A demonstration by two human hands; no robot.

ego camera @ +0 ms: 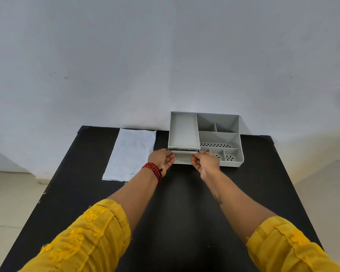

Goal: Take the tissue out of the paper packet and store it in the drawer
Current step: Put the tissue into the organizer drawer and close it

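A grey desk organizer (220, 138) stands at the back of the black table, against the wall. Its small drawer (183, 158) is at the front left, under a long tray compartment, and sticks out a little. My left hand (162, 159) grips the drawer front's left corner, palm turned inward. My right hand (205, 161) pinches the drawer's right corner with curled fingers. To the left of the organizer, a white paper packet (130, 154) lies flat on the table, apart from both hands. No tissue shows outside the packet.
The black table (185, 203) runs from the wall toward me, with its left and right edges in view and pale floor beyond them. The organizer's right side has several open compartments, some with perforated bottoms (216, 144). A red and black thread band circles my left wrist.
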